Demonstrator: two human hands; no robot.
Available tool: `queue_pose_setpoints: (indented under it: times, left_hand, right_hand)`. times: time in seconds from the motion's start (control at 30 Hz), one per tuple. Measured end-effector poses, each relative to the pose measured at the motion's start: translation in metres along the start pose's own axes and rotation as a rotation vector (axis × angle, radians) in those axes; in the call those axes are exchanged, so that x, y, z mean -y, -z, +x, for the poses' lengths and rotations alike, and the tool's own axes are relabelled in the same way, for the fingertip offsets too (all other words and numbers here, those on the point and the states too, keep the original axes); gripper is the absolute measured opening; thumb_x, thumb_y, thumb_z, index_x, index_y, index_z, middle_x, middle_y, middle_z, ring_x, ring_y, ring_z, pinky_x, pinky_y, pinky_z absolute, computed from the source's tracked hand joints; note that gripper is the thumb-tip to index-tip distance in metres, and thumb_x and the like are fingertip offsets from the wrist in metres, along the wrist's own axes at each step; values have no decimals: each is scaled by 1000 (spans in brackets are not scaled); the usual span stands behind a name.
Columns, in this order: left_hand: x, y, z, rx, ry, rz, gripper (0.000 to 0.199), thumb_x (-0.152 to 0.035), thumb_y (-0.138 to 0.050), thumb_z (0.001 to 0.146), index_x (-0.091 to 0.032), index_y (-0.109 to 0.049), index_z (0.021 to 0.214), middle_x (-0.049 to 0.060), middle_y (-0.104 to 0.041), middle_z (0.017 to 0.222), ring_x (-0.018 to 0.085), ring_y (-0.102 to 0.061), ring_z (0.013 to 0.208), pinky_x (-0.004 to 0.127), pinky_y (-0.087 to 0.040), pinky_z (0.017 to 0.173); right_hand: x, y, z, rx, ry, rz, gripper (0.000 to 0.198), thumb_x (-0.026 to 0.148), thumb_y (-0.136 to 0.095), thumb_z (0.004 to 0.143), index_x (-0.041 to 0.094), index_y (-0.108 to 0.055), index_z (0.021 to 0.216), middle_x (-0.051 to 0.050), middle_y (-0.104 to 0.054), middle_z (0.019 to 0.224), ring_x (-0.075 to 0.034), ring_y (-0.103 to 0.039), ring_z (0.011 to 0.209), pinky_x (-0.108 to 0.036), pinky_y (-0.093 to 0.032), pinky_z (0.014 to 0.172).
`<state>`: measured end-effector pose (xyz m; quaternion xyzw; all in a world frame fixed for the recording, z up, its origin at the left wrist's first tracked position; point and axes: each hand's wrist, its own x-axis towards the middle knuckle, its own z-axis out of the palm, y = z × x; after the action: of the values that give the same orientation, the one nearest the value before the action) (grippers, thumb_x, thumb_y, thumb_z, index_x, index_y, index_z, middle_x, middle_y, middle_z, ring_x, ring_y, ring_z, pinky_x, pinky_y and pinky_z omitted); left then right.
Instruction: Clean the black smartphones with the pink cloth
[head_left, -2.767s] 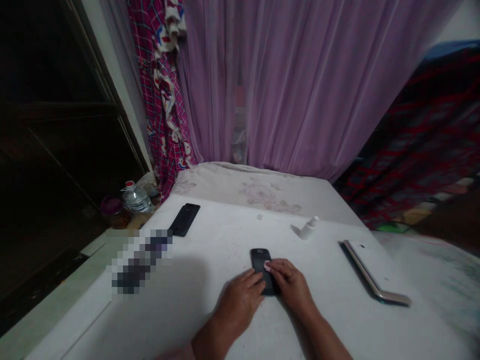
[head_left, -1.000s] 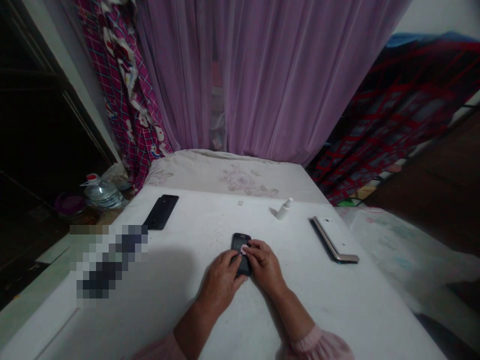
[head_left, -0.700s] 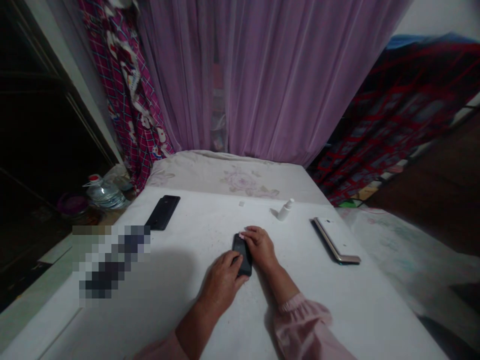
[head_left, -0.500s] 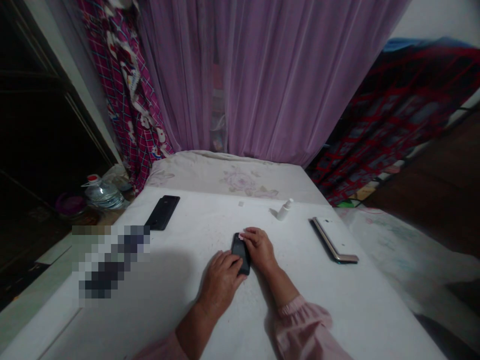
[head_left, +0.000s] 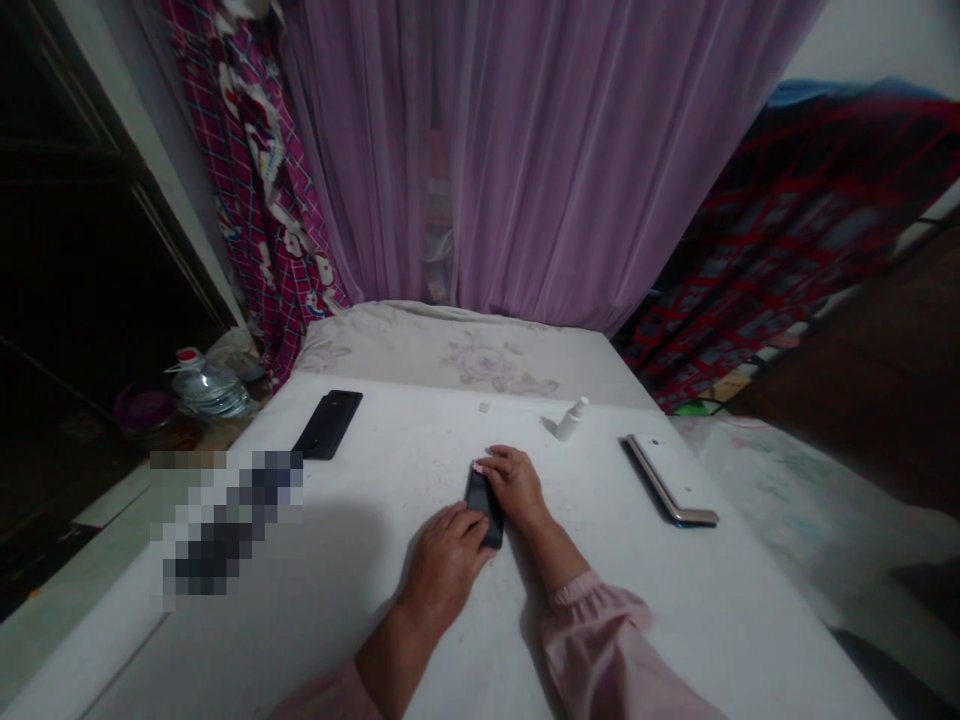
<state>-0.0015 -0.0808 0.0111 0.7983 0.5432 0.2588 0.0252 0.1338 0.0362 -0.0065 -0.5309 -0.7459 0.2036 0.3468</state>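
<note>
A dark smartphone (head_left: 481,490) lies on the white tabletop in front of me, its far end tilted slightly left. My left hand (head_left: 444,562) grips its near end, fingers across the top and thumb along the near edge. At the far end, my right hand (head_left: 517,488) pinches a small pinkish-white piece (head_left: 478,466) against the phone; whether it is an eraser or a scrap of cloth, I cannot tell. Tiny crumbs are scattered on the table around the phone.
A white spray bottle (head_left: 572,419) stands behind my right hand, near a small pale square (head_left: 484,407). Stacked phones (head_left: 667,478) lie at right, dark phones (head_left: 330,425) at left beside a pixelated patch. Purple curtains (head_left: 570,160) hang behind; a water jug (head_left: 210,385) stands off the left edge.
My right hand has shifted slightly away from me along the phone's far end with the pinkish-white piece. My left hand stays on the phone.
</note>
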Motion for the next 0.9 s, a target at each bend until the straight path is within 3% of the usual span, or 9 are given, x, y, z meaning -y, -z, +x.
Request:
queue_pose_setpoints:
  times: [0.3, 0.6, 0.9]
  left_hand:
    - [3, -3, -2, -13, 5, -57, 25, -17, -73, 79, -22, -66, 102, 5, -70, 106, 25, -63, 108, 43, -51, 97]
    - [3, -2, -2, -17, 10, -69, 25, -17, -72, 79, -22, -67, 104, 4, -70, 106, 25, -63, 107, 43, -52, 96]
    - [2, 1, 1, 24, 23, -69, 34, -11, -79, 70, -19, -68, 102, 5, -71, 106, 28, -63, 106, 44, -53, 95]
  right_hand:
    - [-1, 7, -21, 103, 132, 46, 19, 19, -65, 80, 32, -77, 86, -5, -67, 113, -22, -59, 106, -41, -47, 95]
    - [7, 0, 2, 72, 8, -11, 17, 19, -65, 81, 29, -78, 87, -7, -69, 109, -23, -58, 108, -41, -46, 96]
    - [4, 7, -19, 119, 113, 12, 20, 18, -66, 79, 33, -77, 87, -4, -67, 114, -22, -59, 107, -40, -46, 95]
